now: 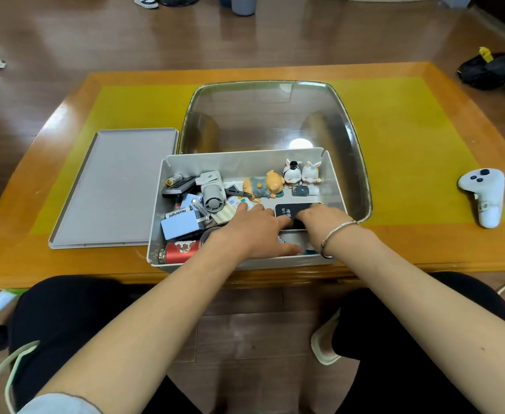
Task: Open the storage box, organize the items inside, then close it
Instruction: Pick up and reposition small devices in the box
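wooden table, glossy brown floor

"Heybright" is printed in black on the white label of a battery lying in the left part of the storage box, while the white characters on the black case are too blurred to be read.

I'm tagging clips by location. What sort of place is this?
Probably a room in a home: a low wooden table on wood flooring, shoes left on the floor, and a storage box of household odds and ends.
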Demonstrator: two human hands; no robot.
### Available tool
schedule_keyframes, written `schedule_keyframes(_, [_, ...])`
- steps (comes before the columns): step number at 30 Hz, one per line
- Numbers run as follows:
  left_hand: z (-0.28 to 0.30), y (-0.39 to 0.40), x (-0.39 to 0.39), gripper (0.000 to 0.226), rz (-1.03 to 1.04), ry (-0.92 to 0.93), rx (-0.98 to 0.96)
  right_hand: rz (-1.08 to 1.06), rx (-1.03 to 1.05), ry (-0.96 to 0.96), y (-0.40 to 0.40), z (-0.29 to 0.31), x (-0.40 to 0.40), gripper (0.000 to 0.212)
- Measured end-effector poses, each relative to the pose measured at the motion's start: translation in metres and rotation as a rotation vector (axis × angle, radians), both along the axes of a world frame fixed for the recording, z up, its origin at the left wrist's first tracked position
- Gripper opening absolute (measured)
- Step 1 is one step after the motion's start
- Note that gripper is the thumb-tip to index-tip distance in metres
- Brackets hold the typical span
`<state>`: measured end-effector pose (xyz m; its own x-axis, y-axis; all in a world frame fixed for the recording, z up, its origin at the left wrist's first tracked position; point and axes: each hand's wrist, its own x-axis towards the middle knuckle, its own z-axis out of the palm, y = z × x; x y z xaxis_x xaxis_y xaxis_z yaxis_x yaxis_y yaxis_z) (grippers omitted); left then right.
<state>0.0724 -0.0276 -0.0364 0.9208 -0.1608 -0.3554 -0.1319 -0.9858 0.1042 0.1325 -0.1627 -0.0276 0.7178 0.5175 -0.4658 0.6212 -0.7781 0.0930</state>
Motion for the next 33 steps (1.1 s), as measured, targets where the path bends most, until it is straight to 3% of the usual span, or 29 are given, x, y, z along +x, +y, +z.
schedule_keyframes(5, [-0.003, -0.002, 0.004, 0.081, -0.020, 0.104, 0.122, -0.016, -0.102, 0.119, -0.002, -0.007, -0.001, 0.067])
schedule_keyframes(11, [-0.005, -0.004, 0.007, 0.081, 0.025, 0.049, 0.094, -0.129, -0.143, 0.140, 0.007, -0.004, 0.000, 0.083])
schedule_keyframes(17, [-0.005, -0.008, 0.009, 0.072, -0.014, 0.030, 0.090, -0.184, -0.114, 0.143, 0.009, -0.003, 0.005, 0.082])
schedule_keyframes(23, [-0.006, -0.007, 0.011, 0.072, -0.039, 0.052, 0.095, -0.136, -0.026, 0.157, 0.003, -0.004, 0.008, 0.066])
schedule_keyframes(33, [-0.011, -0.007, 0.013, 0.072, -0.075, 0.045, 0.114, -0.122, -0.025, 0.181, 0.002, -0.006, 0.009, 0.070])
